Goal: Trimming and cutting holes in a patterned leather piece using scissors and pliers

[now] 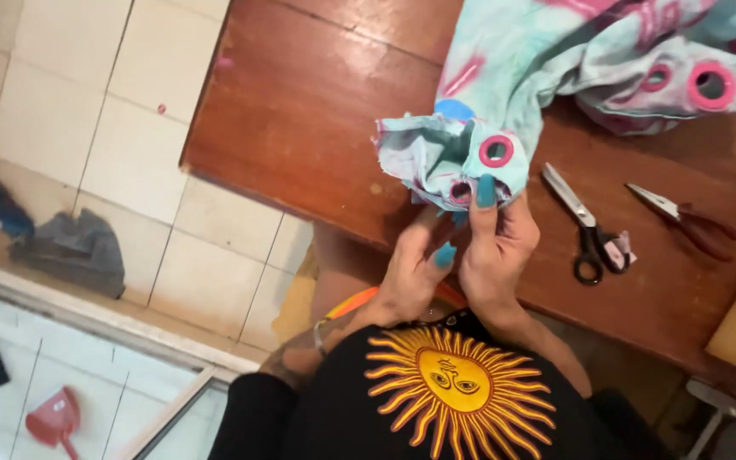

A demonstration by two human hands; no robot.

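A light blue cloth (504, 68) with pink blotches and pink ring eyelets lies bunched across the wooden table (300, 111). Its near end hangs over the table's front edge. My left hand (412, 271) and my right hand (497, 249) pinch that end together from below. The right thumb presses just under a pink eyelet (496, 151). The nails on both hands are painted teal. Two more eyelets (710, 84) show on the cloth at the far right.
Black-handled scissors (587, 228) lie on the table right of my hands, and red-handled pliers (685, 219) lie further right. On the tiled floor to the left are a grey cloth (74, 247) and a red dustpan (54, 419).
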